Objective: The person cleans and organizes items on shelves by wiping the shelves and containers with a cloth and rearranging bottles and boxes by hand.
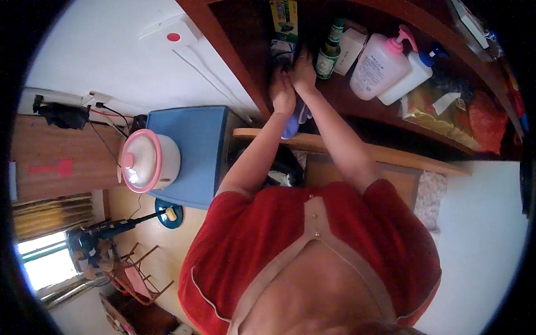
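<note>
1. Head view: both your hands reach up the frame into the dark wooden shelf (254, 47), close together near its left side wall.
2. Left hand (283, 94): fingers extended, pointing up the frame, the hand against or just beside your right. How far the grip is open, and whether it has hold of anything, you cannot tell; the fingertips run into shadow.
3. Right hand (304, 73): fingers pointing up the frame, slightly farther in than your left. Its fingers are dim too; grip opening and any hold cannot be told.
4. Small printed packet (283, 49): just beyond your fingertips, below the yellow-green box (285, 19) in frame. Contact unclear; so is the packet's long axis.
5. Yellow-green box: long axis runs nearly straight up the frame.
6. Green bottle (328, 54): just right of your right hand. Long axis tilts slightly right in frame, cap up, base down.
7. Right of the bottle: white box (350, 51), then pink pump bottle (379, 67), its neck toward the upper right.
8. Blue-purple item (290, 127): below your hands in frame, partly hidden by your forearms.
</note>
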{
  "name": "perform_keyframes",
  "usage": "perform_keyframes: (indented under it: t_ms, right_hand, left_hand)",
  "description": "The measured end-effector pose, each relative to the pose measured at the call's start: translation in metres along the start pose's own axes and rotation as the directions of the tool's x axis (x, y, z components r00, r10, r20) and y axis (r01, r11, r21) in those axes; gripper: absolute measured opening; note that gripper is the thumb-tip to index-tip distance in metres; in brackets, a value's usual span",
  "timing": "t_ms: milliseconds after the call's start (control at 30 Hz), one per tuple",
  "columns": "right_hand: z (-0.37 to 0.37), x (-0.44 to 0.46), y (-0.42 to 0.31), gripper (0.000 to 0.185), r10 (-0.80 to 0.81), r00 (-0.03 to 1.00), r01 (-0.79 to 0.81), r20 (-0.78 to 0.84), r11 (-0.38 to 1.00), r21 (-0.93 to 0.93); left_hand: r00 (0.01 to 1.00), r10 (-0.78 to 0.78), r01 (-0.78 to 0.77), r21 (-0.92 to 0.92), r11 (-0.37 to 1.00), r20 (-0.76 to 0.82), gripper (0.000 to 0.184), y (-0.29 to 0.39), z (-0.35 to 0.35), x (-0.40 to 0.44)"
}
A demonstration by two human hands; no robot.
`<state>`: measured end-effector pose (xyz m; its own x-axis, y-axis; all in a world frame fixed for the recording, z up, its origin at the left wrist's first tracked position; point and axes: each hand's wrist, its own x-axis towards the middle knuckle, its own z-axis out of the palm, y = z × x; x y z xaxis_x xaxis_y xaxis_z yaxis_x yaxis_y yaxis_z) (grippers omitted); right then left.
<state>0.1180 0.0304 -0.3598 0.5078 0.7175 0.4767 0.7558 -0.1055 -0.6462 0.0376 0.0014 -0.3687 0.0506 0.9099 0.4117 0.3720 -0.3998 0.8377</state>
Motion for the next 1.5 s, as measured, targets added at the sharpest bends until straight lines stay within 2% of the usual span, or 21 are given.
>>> perform_keyframes:
  t_ms: [67,167,233,300,367,433,500,533,633,700,767,833,867,900,933,967,1100,1200,1333,1433,1500]
  right_hand:
    - [0.000,0.008,0.001,0.067,0.035,0.980,-0.041,0.196,0.999,0.030]
    - [-0.002,0.014,-0.001,0.069,-0.002,0.974,-0.001,0.227,1.000,0.013]
    - [-0.009,0.018,-0.002,0.064,0.006,0.950,-0.009,0.311,1.000,0.009]
    - [-0.010,0.015,0.000,0.060,0.017,0.921,-0.020,0.390,1.000,0.005]
    - [-0.006,0.010,-0.004,0.061,-0.021,0.974,0.028,0.224,0.999,-0.027]
    - [-0.013,0.006,-0.010,0.059,0.029,0.973,-0.024,0.229,0.999,-0.026]
    - [-0.039,-0.002,-0.022,0.058,0.076,0.969,-0.073,0.235,0.997,-0.023]
    - [-0.057,-0.009,-0.027,0.055,0.013,0.970,-0.020,0.243,0.999,0.028]
    - [-0.088,-0.033,-0.013,0.051,-0.038,0.981,0.011,0.191,0.990,0.142]
    - [-0.101,-0.045,0.013,0.048,0.048,0.996,-0.030,-0.071,0.969,0.244]
    - [-0.100,-0.041,0.039,0.054,-0.003,0.963,0.036,-0.269,0.992,0.117]
    - [-0.093,-0.031,0.049,0.058,0.018,0.981,-0.003,-0.193,0.997,0.077]
    - [-0.089,-0.025,0.049,0.058,0.052,0.996,-0.045,-0.066,0.992,0.115]
    - [-0.086,-0.016,0.046,0.059,0.079,0.995,-0.087,0.060,0.985,0.147]
    - [-0.077,-0.011,0.043,0.059,0.143,0.985,-0.150,0.092,0.986,0.069]
    - [-0.074,-0.009,0.039,0.059,0.141,0.986,-0.148,0.091,0.987,0.069]
    - [-0.047,-0.001,0.030,0.061,0.114,0.993,-0.113,0.026,0.994,-0.005]
    - [-0.031,0.010,0.020,0.053,0.133,0.979,-0.140,0.151,0.990,0.035]
    - [-0.014,0.026,0.014,0.050,0.192,0.973,-0.197,0.130,0.980,0.025]
    - [-0.008,0.035,0.024,0.052,0.196,0.955,-0.201,0.223,0.980,0.000]
    - [-0.011,0.036,0.027,0.054,0.122,0.952,-0.154,0.282,0.984,0.092]
  left_hand:
    - [1.000,-0.014,0.014,-0.010,1.000,0.011,0.038,-0.001,0.002,0.003]
    - [0.999,0.038,-0.038,-0.005,0.999,-0.009,0.038,-0.003,0.004,0.011]
    - [0.990,-0.136,0.134,0.077,0.988,0.029,0.040,0.002,0.007,0.013]
    - [0.991,-0.130,0.128,0.053,0.990,0.038,0.040,0.002,0.006,0.012]
    - [0.993,-0.104,0.103,0.032,0.994,0.049,0.040,0.002,0.005,0.015]
    - [0.977,-0.195,0.202,-0.079,0.976,0.080,0.039,-0.002,0.006,0.015]
    - [0.989,-0.137,0.146,-0.167,0.975,0.060,0.037,-0.009,0.007,0.013]
    - [0.995,-0.095,0.100,-0.252,0.963,0.030,0.036,-0.013,0.008,0.012]
    - [0.998,-0.021,0.030,-0.159,0.987,0.061,0.036,0.006,-0.012,0.003]
    - [1.000,-0.023,0.026,-0.167,0.986,0.016,0.029,0.009,-0.011,0.001]
    - [0.999,0.025,-0.033,-0.212,0.977,-0.040,0.028,-0.004,0.000,0.005]
    - [1.000,-0.021,0.024,-0.190,0.982,0.018,0.027,0.005,-0.001,0.009]
    - [0.996,-0.058,0.069,-0.168,0.983,0.067,0.027,0.009,0.000,0.015]
    - [0.996,-0.053,0.064,-0.173,0.983,0.065,0.027,0.005,0.004,0.020]
    - [0.999,0.011,-0.007,-0.152,0.988,0.031,0.027,-0.001,0.007,0.023]
    - [0.997,0.074,-0.074,-0.126,0.989,-0.001,0.027,-0.007,0.009,0.022]
    - [0.996,0.085,-0.085,0.007,0.996,-0.005,0.026,-0.018,0.010,0.015]
    - [0.999,0.051,-0.051,-0.013,0.999,-0.009,0.030,-0.016,0.009,0.013]
    - [0.999,0.030,-0.031,0.017,0.999,0.019,0.028,-0.021,0.011,0.016]
    - [0.999,0.028,-0.028,0.010,1.000,0.027,0.026,-0.019,0.013,0.016]
    - [0.999,0.015,-0.016,0.018,1.000,0.047,0.025,-0.015,0.010,0.013]
